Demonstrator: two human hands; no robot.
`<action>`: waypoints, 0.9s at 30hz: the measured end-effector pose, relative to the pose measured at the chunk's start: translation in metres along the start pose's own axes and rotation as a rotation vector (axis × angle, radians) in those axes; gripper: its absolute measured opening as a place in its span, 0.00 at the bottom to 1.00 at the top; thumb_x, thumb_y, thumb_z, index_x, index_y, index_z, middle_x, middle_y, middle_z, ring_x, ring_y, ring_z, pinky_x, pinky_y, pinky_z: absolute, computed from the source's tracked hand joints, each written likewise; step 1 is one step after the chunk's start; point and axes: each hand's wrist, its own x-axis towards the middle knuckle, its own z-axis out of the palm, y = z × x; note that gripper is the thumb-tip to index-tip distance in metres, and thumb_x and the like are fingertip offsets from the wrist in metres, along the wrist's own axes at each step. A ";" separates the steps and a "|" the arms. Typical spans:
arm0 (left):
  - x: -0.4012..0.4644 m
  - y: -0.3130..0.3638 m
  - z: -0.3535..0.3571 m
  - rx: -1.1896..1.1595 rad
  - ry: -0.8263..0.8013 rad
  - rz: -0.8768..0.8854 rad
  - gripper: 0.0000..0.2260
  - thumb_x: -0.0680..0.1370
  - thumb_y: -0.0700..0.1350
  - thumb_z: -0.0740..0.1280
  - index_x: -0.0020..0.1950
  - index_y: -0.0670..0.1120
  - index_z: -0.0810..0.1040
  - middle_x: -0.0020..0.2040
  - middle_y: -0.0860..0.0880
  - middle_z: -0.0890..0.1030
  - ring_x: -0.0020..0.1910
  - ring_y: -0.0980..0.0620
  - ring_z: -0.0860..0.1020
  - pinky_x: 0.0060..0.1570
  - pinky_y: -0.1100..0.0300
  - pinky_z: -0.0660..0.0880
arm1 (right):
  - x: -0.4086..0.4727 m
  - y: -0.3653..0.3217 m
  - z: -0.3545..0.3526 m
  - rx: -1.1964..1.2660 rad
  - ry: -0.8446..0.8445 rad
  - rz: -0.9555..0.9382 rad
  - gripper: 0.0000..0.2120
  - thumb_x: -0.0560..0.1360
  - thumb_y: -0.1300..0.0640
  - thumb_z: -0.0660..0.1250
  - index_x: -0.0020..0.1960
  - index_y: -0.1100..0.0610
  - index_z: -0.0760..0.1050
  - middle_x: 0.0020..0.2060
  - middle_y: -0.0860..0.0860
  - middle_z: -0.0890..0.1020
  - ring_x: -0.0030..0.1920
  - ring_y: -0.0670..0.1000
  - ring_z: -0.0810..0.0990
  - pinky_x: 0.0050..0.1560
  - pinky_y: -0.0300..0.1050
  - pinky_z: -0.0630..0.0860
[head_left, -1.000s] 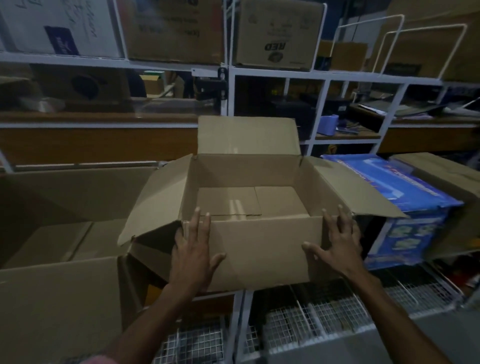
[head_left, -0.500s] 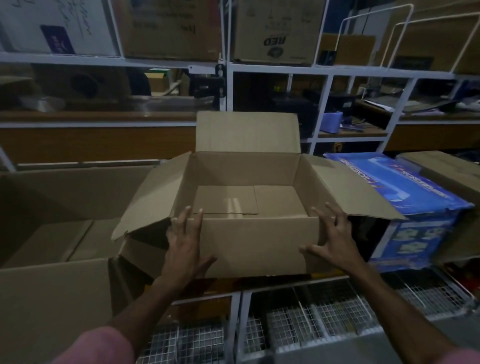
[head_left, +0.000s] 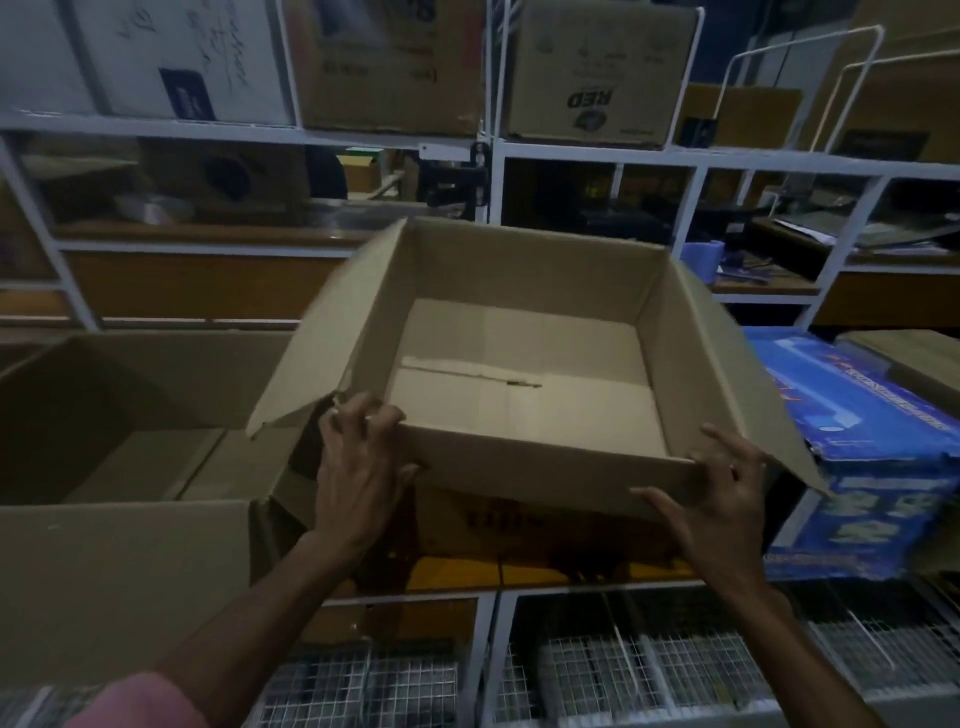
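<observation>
The open cardboard box (head_left: 524, 415) sat tilted in the middle, with a blue box (head_left: 857, 415) at 3 o'clock. The left grip (head_left: 358, 457) curled over its 7 o'clock corner; the right grip (head_left: 727, 493) held its 5 o'clock corner

The open box (head_left: 519, 467) is found between a larger box (head_left: 130, 545) at its left and a package (head_left: 883, 415) at its right (both near); cartons (head_left: 597, 78) are stored on the rack (head_left: 571, 151) behind, wire baskets (head_left: 597, 675) below.

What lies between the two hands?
In the head view, only the near wall of the open cardboard box spans between the left hand and right hand.
</observation>
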 end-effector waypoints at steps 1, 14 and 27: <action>0.003 0.001 -0.008 0.003 0.036 0.021 0.36 0.65 0.41 0.82 0.64 0.48 0.63 0.66 0.42 0.62 0.59 0.32 0.67 0.35 0.47 0.78 | 0.006 -0.006 -0.003 0.009 0.023 -0.011 0.29 0.62 0.47 0.79 0.55 0.64 0.76 0.67 0.60 0.70 0.65 0.65 0.72 0.60 0.55 0.74; -0.019 -0.063 -0.141 0.193 0.206 0.027 0.34 0.67 0.40 0.81 0.65 0.45 0.64 0.65 0.40 0.64 0.60 0.31 0.66 0.48 0.38 0.73 | 0.047 -0.125 0.039 0.154 0.016 -0.197 0.30 0.61 0.59 0.84 0.57 0.62 0.73 0.63 0.63 0.72 0.62 0.64 0.73 0.56 0.50 0.73; -0.058 -0.263 -0.286 0.277 0.203 -0.049 0.38 0.65 0.40 0.82 0.66 0.45 0.63 0.65 0.39 0.63 0.62 0.29 0.66 0.40 0.36 0.77 | 0.033 -0.349 0.162 0.201 -0.027 -0.190 0.30 0.65 0.46 0.81 0.57 0.60 0.74 0.59 0.59 0.73 0.58 0.60 0.73 0.52 0.55 0.77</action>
